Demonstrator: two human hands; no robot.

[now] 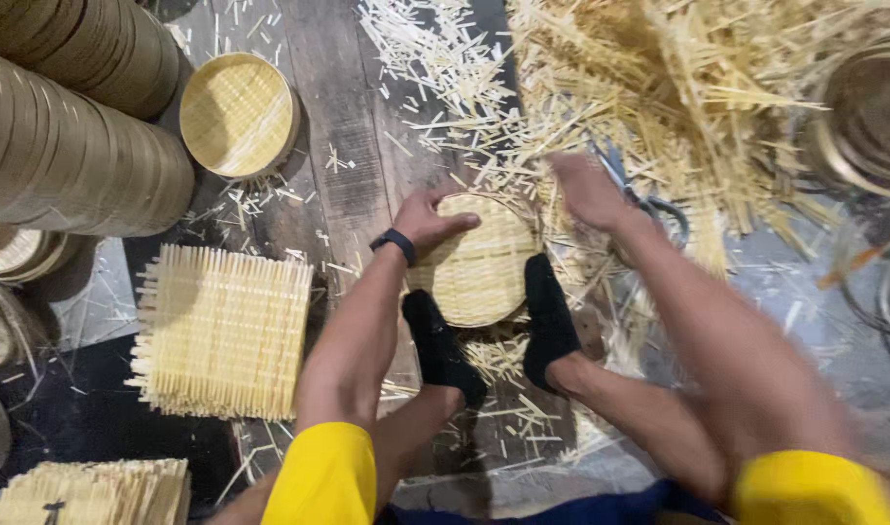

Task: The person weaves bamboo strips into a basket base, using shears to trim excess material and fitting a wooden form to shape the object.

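Centrally, head view: the left hand (427, 222) is gripping the rim of a round woven tray (479, 261), fingers curled over its edge. Two black-socked feet (494, 335) are bracing the tray on the plank floor (343, 126). The right hand (589, 192) is blurring beside the tray, finger spread indeterminable. Scissors (649, 202) are lying among bamboo slivers (678, 97).

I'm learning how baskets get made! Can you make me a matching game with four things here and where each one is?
1 round woven tray
2 finished round basket
3 stack of square woven mats
4 scissors

A by the right hand, among cuttings
B between two black-socked feet, left hand on it
C upper left, lying by itself
D left of the left arm

Pairs: 1-B, 2-C, 3-D, 4-A
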